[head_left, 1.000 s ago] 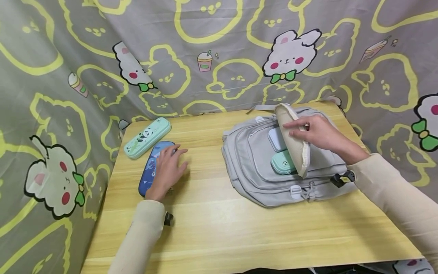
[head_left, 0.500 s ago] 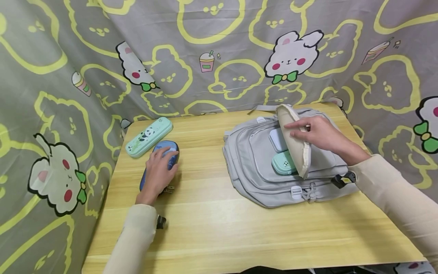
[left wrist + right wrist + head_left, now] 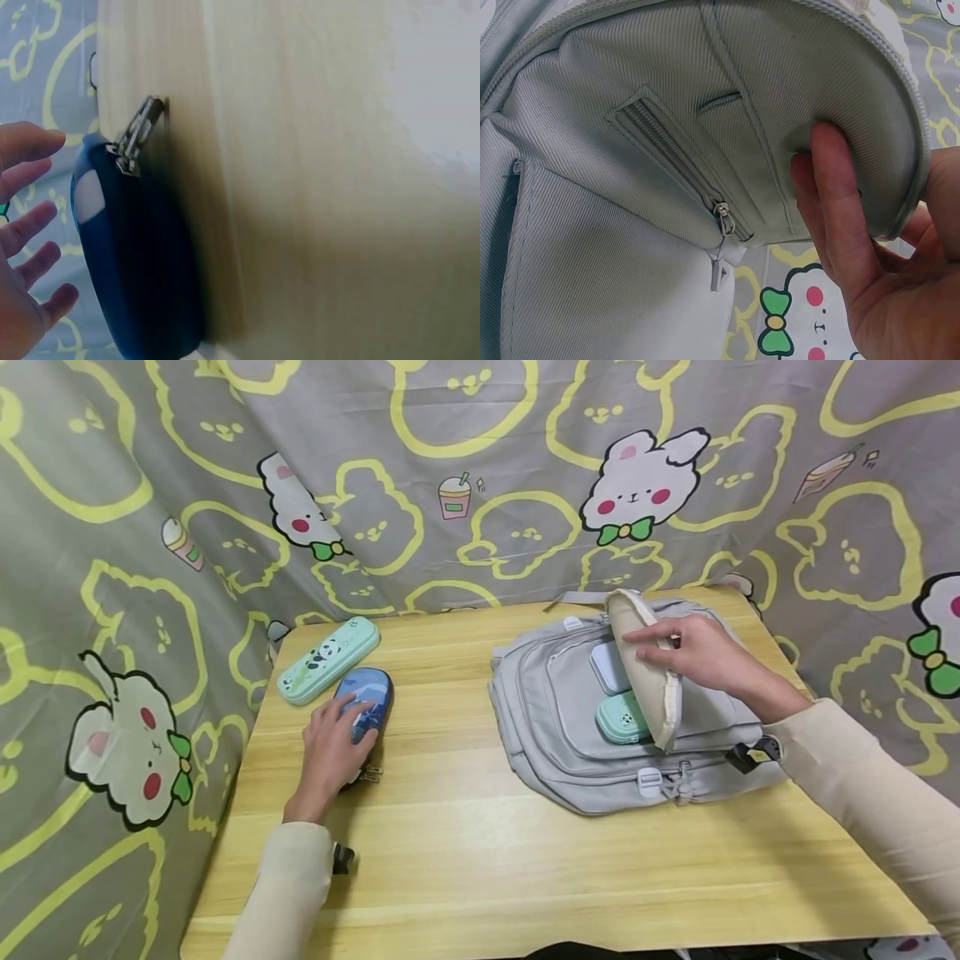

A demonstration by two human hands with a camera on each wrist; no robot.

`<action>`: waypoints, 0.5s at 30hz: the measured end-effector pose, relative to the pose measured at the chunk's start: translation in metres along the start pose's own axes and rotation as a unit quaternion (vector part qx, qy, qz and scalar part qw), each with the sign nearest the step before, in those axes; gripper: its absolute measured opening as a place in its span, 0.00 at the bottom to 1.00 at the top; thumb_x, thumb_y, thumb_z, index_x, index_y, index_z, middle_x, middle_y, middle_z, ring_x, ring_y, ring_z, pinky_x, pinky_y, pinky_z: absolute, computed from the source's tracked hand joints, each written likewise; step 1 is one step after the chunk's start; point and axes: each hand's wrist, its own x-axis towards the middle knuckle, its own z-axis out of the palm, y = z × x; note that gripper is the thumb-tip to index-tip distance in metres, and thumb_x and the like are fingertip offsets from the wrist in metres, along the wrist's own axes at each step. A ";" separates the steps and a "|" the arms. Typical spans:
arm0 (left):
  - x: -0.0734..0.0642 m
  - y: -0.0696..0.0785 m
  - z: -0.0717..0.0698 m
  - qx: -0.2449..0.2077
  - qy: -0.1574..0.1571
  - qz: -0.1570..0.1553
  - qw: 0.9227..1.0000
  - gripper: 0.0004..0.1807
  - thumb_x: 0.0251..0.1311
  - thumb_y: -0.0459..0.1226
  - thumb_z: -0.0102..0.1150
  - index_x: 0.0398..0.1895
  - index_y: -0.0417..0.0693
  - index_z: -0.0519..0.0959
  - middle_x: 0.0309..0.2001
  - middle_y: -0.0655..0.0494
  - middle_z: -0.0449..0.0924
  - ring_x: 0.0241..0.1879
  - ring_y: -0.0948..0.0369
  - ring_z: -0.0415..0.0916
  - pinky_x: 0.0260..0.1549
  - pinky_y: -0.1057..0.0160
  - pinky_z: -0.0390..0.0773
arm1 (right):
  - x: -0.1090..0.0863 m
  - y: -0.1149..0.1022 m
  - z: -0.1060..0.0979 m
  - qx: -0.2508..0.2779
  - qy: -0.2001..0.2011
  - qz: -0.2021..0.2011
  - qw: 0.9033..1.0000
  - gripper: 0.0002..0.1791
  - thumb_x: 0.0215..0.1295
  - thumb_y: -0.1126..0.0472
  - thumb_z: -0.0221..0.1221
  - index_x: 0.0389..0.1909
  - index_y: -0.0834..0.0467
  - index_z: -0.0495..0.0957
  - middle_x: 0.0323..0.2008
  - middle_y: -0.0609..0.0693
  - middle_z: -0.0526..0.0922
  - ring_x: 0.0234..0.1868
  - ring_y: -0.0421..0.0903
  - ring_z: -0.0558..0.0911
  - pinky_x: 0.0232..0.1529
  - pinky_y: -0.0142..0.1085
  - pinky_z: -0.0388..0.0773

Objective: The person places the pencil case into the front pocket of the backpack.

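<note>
In the head view my left hand (image 3: 330, 752) is at the near left side of a blue patterned pencil case (image 3: 363, 693), which is partly hidden under it. The left wrist view shows spread fingers (image 3: 34, 225) beside the zipped pencil case (image 3: 142, 255), not wrapped around it. My right hand (image 3: 705, 656) pinches the raised front flap (image 3: 645, 668) of a light grey backpack (image 3: 525, 693). Seen from the right wrist, my fingers (image 3: 840, 195) press the flap's lining (image 3: 772, 82), with the thumb behind. Inside the backpack sit a green case (image 3: 621, 718) and a pale blue case (image 3: 609, 667).
A mint-green panda pencil case (image 3: 330, 660) lies at the table's back left, close to the blue one. The backpack covers the right half of the wooden table (image 3: 465, 843). Patterned grey curtains (image 3: 495, 468) hang behind and at both sides.
My left hand has moved leftward and toward me across the blue pencil case, so more of the case's upper right side shows. The right hand stays on the flap.
</note>
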 end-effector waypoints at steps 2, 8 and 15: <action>-0.003 -0.003 0.000 0.000 -0.002 -0.007 1.000 0.27 0.74 0.40 0.66 0.74 0.47 0.78 0.81 0.37 0.64 0.80 0.33 0.54 0.72 0.25 0.56 | 0.000 0.000 0.000 0.000 -0.001 0.000 1.000 0.17 0.78 0.58 0.67 0.63 0.54 0.88 0.65 0.60 0.86 0.40 0.49 0.75 0.39 0.33 0.72; -0.011 -0.009 -0.001 -0.004 -0.011 -0.024 1.000 0.29 0.73 0.43 0.67 0.74 0.46 0.77 0.81 0.36 0.63 0.80 0.32 0.53 0.71 0.25 0.56 | 0.001 0.001 0.001 -0.006 0.005 -0.007 1.000 0.16 0.77 0.58 0.67 0.62 0.54 0.89 0.64 0.61 0.87 0.39 0.46 0.74 0.38 0.33 0.71; -0.020 -0.016 -0.004 -0.013 -0.020 -0.043 0.999 0.31 0.72 0.45 0.68 0.75 0.48 0.76 0.83 0.36 0.60 0.80 0.31 0.51 0.70 0.25 0.56 | 0.003 0.001 0.000 -0.009 0.005 -0.002 1.000 0.17 0.76 0.59 0.68 0.62 0.54 0.89 0.63 0.61 0.87 0.34 0.45 0.72 0.35 0.34 0.70</action>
